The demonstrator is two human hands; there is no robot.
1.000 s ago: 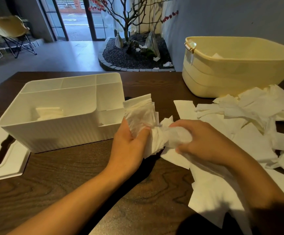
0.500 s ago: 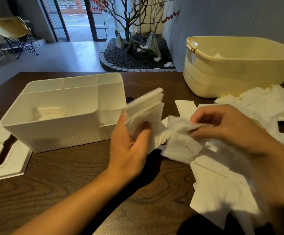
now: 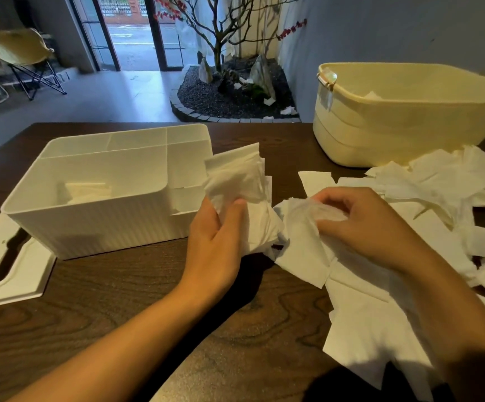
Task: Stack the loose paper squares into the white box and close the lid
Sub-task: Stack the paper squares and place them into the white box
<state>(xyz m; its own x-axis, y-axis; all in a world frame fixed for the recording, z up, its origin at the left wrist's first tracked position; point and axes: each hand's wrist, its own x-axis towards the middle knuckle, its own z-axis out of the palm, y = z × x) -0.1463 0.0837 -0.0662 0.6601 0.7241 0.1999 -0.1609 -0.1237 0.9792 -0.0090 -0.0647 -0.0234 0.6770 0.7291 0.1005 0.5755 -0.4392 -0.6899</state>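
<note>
Paper squares (image 3: 237,181) in curled fingers (image 3: 237,207)

A dark brown wooden table (image 3: 154,309) with a wavy grain carries everything. On its left part stands the white box (image 3: 102,221), open at the top, with ribbed walls. The flat white lid (image 3: 18,274), which has a long slot, lies on the table at the left, partly under the box. At the far right stands a pale yellow tub (image 3: 395,132). Loose paper squares (image 3: 380,323) lie spread over the right side, in front of the tub.
</note>
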